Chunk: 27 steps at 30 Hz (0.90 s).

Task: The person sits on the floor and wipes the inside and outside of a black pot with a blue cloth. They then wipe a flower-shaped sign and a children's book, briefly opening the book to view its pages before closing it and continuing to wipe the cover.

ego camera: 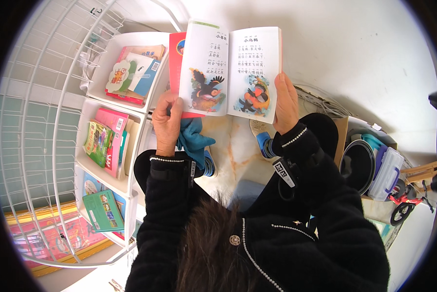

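Note:
An illustrated children's book lies spread between my two hands, its pages showing printed text and colourful bird pictures. My left hand grips its lower left edge, thumb on the page, where the red cover shows behind. My right hand holds the right edge, fingers mostly behind the pages. Below my left hand a teal cloth hangs near my knee. To the left, a white tiered bin shelf holds several books, among them a green book in the lowest bin.
A white wire rack curves along the far left. At the right stand a black round container, a clear plastic case with a purple handle and a small red toy bicycle. Cables run along the wall's foot.

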### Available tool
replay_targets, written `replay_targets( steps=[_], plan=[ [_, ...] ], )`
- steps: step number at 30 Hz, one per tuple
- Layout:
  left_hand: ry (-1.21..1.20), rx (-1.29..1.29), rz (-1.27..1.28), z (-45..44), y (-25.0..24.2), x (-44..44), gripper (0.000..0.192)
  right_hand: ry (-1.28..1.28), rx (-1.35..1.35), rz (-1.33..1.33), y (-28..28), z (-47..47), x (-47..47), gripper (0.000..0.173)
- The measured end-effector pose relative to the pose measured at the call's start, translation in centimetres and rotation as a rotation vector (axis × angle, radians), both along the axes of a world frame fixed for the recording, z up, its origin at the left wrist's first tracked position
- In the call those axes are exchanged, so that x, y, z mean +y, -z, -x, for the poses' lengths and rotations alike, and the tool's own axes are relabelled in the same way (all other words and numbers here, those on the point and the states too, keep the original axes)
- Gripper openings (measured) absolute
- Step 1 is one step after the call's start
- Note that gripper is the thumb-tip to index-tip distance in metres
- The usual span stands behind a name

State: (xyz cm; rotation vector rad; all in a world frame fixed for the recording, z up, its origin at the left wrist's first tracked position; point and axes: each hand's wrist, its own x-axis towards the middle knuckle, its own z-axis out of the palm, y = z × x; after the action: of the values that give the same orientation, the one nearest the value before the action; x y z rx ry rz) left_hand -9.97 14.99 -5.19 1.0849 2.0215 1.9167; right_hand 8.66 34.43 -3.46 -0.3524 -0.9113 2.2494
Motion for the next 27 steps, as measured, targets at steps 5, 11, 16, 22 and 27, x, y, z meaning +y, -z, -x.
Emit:
replay_targets(
  steps=[5,11,16,22,27],
  plan=[
    [0.024,0.133,0.066,-1.0,-1.2,0.5,0.009,0.039,-0.063,-0.058,0.6,0.4,0.0,0.044],
    [0.111,0.185,0.008,-2.4,-2.6,1.4,0.015,0.049,-0.102,-0.053,1.0,0.9,-0.2,0.046],
    [0.357,0.085,-0.134,-3.8,-4.1,1.5,0.035,-0.045,-0.158,-0.049,1.5,0.6,-0.1,0.047],
    [0.324,-0.18,-0.086,-4.7,-4.5,1.8,0.036,-0.156,-0.093,0.092,2.9,1.3,0.5,0.047],
    [0.323,0.012,0.153,-4.9,-3.9,2.6,0.035,-0.258,0.008,0.221,3.2,1.4,0.3,0.049]
  ],
)
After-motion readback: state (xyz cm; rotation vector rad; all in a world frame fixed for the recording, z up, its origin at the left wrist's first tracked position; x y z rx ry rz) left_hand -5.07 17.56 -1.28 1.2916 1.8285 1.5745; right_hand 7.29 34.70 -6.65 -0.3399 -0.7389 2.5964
